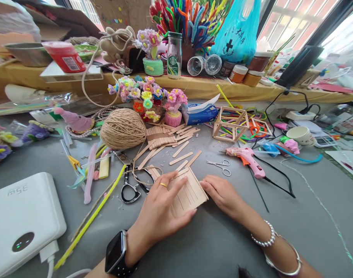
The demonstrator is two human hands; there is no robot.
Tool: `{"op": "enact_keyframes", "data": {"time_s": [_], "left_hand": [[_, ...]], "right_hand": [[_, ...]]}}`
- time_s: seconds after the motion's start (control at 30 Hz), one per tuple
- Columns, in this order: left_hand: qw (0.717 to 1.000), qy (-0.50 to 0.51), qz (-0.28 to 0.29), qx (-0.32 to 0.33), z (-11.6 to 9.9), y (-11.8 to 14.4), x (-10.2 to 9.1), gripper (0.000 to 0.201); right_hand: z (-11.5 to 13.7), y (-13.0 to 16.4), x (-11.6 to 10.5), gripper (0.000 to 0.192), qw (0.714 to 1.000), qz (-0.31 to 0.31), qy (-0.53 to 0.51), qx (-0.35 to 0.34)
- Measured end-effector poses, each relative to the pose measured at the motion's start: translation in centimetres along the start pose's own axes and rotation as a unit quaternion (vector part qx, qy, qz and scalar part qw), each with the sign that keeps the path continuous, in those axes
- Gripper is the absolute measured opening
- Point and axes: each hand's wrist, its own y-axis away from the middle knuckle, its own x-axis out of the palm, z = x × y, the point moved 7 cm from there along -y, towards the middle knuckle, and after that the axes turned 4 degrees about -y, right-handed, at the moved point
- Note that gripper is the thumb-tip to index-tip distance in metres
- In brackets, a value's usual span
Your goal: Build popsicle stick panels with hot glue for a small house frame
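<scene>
A small panel of craft sticks (188, 195) laid side by side sits in front of me, with more sticks along its top and right edges. My left hand (162, 200) holds it from the left, fingers spread over its face and thumb along its lower edge. At its right edge, my right hand (218, 191) has its fingers closed against the corner; the fingertips are partly hidden. Loose craft sticks (180, 158) lie just beyond the panel. Black-handled scissors (130, 191) rest left of my left hand, and small silver scissors (219, 166) lie beyond my right hand.
A pink glue gun (250, 160) with a black cord lies at the right. Behind are a twine ball (123, 128), a stick frame (231, 122) and a tissue pack (201, 112). A white power bank (26, 220) and a yellow pipe cleaner (91, 218) are at the left.
</scene>
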Motion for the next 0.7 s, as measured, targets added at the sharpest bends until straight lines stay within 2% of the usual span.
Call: {"op": "enact_keyframes", "data": {"time_s": [0.13, 0.33, 0.47, 0.7], "left_hand": [[1.0, -0.006, -0.017, -0.006, 0.0, 0.0, -0.3, 0.059], [0.996, -0.049, -0.08, 0.013, -0.4, 0.3, -1.0, 0.057], [0.993, -0.065, -0.092, 0.033, -0.7, 0.3, -1.3, 0.056], [0.993, -0.058, -0.096, 0.039, -0.8, 0.2, -1.5, 0.056]], "right_hand": [[0.6, 0.5, -0.2, 0.035, 0.993, 0.033, -0.11, -0.011], [0.2, 0.4, 0.1, 0.036, 0.974, 0.062, -0.212, 0.055], [0.2, 0.4, 0.4, 0.039, 0.967, 0.072, -0.233, 0.069], [0.3, 0.5, 0.1, 0.038, 0.969, 0.052, -0.233, 0.069]]}}
